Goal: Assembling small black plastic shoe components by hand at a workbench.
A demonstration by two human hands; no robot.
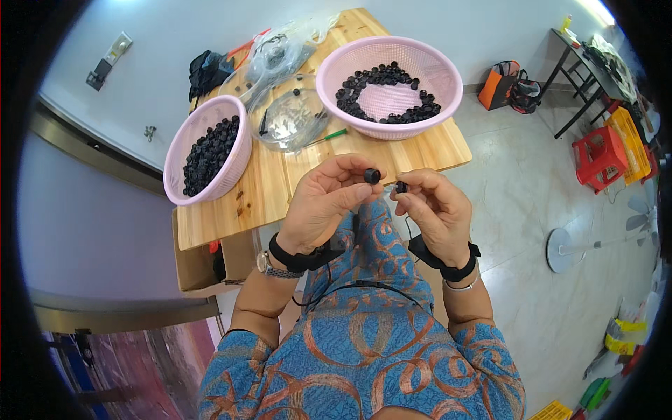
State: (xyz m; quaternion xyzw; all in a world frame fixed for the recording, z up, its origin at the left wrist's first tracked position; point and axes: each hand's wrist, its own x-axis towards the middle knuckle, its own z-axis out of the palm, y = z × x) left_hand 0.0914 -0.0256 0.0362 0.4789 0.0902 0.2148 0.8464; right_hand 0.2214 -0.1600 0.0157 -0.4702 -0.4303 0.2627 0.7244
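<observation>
Between thumb and fingers, my left hand [334, 190] pinches a short black cylindrical cap [372, 176], its open end showing. Close beside it, my right hand [435, 204] grips a smaller black round piece [401, 187] in its fingertips; the two pieces are apart. Both hands are held over my lap, just off the near edge of the wooden table [280, 189]. Beyond them stands a large pink basket [329, 84] with black caps [413, 115] lying in a ring inside it. A smaller pink basket [241, 150] on the left is heaped with black pieces [210, 157].
Clear round plastic lids or trays [290, 115] with small parts lie between the baskets, near a green-handled screwdriver [332, 135]. Plastic bags [276, 52] are at the back. A cardboard box [196, 269] sits under the table. Rightward are a red stool [598, 157] and a fan [560, 250].
</observation>
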